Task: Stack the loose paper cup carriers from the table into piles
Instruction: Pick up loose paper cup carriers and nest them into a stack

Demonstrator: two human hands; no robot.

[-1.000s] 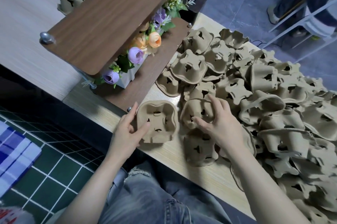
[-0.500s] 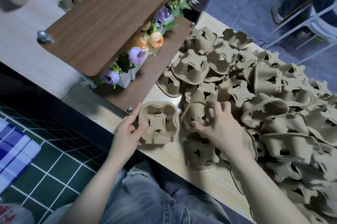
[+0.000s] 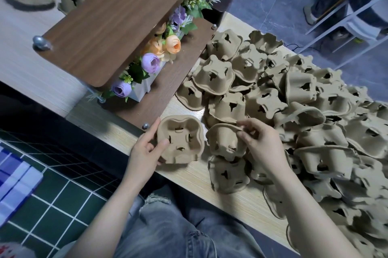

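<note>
Now that your right hand (image 3: 260,142) is pinching the rim of the tilted cup carrier (image 3: 225,142) and lifting it off the heap (image 3: 304,110), you're ready to nest it into the upright carrier (image 3: 181,139) your left hand (image 3: 147,150) is gripping on the surface (image 3: 210,173).

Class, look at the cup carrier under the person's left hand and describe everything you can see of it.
The carrier is tan moulded paper pulp, roughly square with rounded, lobed corners. It lies open side up on the table, showing four shallow cup wells with small dark slots. The left hand holds its left edge, thumb on the rim. It sits beside the wooden shelf, apart from the heap.
</note>
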